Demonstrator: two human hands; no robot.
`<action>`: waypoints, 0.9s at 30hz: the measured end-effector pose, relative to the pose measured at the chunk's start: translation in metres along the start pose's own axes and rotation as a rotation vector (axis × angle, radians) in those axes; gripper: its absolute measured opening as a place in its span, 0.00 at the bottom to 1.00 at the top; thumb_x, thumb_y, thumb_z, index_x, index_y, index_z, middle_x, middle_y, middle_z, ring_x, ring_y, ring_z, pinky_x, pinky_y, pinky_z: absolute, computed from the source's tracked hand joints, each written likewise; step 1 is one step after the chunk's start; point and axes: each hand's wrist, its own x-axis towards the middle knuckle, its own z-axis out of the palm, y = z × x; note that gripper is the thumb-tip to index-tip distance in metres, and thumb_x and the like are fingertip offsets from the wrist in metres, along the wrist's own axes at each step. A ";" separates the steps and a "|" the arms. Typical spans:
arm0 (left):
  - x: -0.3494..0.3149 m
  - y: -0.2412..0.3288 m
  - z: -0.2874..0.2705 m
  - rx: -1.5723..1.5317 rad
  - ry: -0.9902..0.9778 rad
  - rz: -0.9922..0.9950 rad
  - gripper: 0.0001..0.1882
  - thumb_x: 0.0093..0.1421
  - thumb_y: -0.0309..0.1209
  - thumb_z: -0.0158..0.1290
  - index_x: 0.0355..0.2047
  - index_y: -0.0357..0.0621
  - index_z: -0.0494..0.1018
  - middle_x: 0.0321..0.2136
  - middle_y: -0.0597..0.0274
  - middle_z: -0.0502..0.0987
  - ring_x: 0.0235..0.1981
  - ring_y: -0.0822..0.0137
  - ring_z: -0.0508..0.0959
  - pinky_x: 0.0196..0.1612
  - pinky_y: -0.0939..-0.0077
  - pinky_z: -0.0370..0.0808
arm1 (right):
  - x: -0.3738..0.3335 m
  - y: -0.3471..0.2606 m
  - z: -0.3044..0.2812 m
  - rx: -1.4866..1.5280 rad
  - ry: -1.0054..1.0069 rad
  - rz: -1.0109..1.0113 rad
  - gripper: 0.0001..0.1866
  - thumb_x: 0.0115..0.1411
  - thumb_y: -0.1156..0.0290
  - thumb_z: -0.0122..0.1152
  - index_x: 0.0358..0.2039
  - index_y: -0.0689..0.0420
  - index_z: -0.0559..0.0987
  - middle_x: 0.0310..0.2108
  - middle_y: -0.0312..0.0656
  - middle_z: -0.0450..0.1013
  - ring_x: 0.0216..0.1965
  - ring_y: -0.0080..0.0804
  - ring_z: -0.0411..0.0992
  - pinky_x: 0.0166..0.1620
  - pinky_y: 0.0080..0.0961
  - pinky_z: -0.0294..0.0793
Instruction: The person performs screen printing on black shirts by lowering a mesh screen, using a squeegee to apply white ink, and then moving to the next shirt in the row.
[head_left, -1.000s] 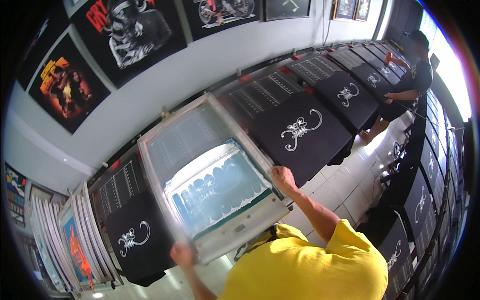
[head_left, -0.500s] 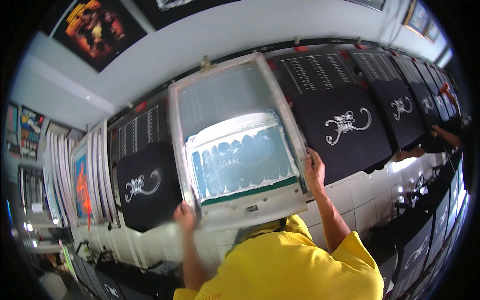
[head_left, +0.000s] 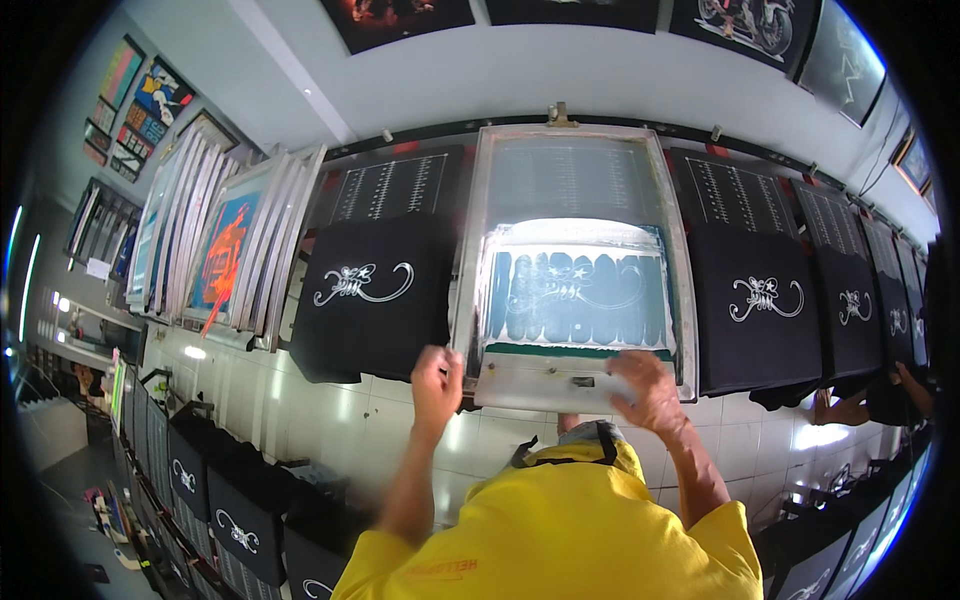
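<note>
A screen-printing frame (head_left: 683,300) with a pale metal border lies in front of me over one station of a long row. White ink (head_left: 575,235) is banked across its mesh, and scalloped ink edges surround a faint scroll-and-star design. My left hand (head_left: 437,385) is closed at the frame's lower left corner, its fingers curled against the edge. Over the frame's bottom bar is my right hand (head_left: 650,388), smeared by motion, so its fingers do not show clearly. Black shirts (head_left: 375,330) with white scroll prints lie on boards at either side.
Several upright screens (head_left: 265,250) stand racked at the left, one with an orange-and-blue picture. Another person's arm (head_left: 850,408) shows at the far right. A second row of printed black shirts (head_left: 240,530) runs behind me. Framed pictures (head_left: 745,25) hang on the wall.
My view has swung left, so the frame sits further right and looks straighter. My right hand has left the frame's right side and moved inward over the bottom bar.
</note>
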 end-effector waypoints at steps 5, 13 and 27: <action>-0.061 0.012 0.004 -0.417 -0.823 -0.465 0.14 0.67 0.36 0.50 0.32 0.36 0.75 0.25 0.65 0.76 0.19 0.77 0.72 0.23 0.81 0.70 | -0.005 -0.029 0.015 -0.327 -0.280 -0.129 0.33 0.41 0.72 0.69 0.52 0.53 0.73 0.50 0.36 0.72 0.54 0.40 0.66 0.55 0.38 0.70; -0.072 0.020 0.079 -0.563 -0.965 -0.573 0.22 0.71 0.45 0.37 0.42 0.40 0.74 0.27 0.64 0.76 0.18 0.79 0.69 0.19 0.84 0.65 | 0.024 -0.028 0.023 -0.461 -0.195 0.059 0.24 0.40 0.70 0.67 0.41 0.55 0.73 0.36 0.40 0.72 0.41 0.39 0.72 0.45 0.37 0.72; -0.082 0.003 0.119 -1.026 -0.820 -0.814 0.20 0.72 0.41 0.36 0.43 0.38 0.71 0.22 0.63 0.74 0.13 0.78 0.60 0.15 0.82 0.54 | 0.105 0.033 0.030 -0.463 0.098 -0.072 0.17 0.38 0.72 0.70 0.31 0.53 0.75 0.33 0.37 0.73 0.38 0.39 0.72 0.42 0.35 0.74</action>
